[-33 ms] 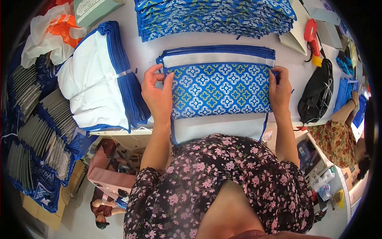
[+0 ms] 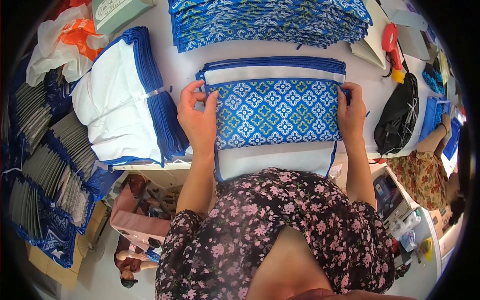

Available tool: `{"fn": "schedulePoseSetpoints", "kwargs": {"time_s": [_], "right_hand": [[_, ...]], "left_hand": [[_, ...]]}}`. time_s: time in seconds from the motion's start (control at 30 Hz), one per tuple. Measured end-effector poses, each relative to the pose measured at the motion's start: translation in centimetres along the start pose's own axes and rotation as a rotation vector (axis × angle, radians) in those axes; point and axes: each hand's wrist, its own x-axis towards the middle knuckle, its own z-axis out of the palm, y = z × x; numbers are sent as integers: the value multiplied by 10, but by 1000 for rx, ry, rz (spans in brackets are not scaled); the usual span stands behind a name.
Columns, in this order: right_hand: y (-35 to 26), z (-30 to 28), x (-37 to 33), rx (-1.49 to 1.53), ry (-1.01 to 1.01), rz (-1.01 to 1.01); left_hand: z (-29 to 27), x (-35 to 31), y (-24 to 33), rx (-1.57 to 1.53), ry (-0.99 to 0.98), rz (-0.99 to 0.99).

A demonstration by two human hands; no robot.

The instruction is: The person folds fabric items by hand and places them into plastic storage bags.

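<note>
A blue cloth (image 2: pixel 277 112) with white and yellow-green flower motifs lies folded over in front of me, its white underside showing below. It rests on a stack of white cloths with blue edges (image 2: pixel 275 63). My left hand (image 2: pixel 197 117) grips the fold's left side, thumb on the patterned face and fingers bent at the edge. At the upper right corner, my right hand (image 2: pixel 352 112) pinches the same cloth between thumb and fingers; the fingertips are partly hidden. Both hands are level with each other.
Beyond lies a tall pile of folded patterned cloths (image 2: pixel 272 25). A tied bundle of white cloths (image 2: pixel 125 100) stands left, near packed blue bags (image 2: pixel 47 165). On the right are a red-handled tool (image 2: pixel 392 45) and a black pouch (image 2: pixel 398 115). Other people sit farther off.
</note>
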Motion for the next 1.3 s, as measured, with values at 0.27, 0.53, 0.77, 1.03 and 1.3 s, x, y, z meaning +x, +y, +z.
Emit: {"fn": "schedulePoseSetpoints", "kwargs": {"time_s": [0.27,0.53,0.77,1.03,1.3], "right_hand": [[6,-2,0,-40,33,-53],[17,-2,3,15,59,-103],[37,-8,1,28,93,-118],[10,-31,-6,-153,-83,-415],[67,-5,-17,-274,-173,-363]], "left_hand": [[-2,-7,22,283,30,211],[40,-50,30,459,-423,602],[66,-64,18,500,-391,604],[91,-82,21,616,-329,611],[110,-87,27,657,-291,657]]}}
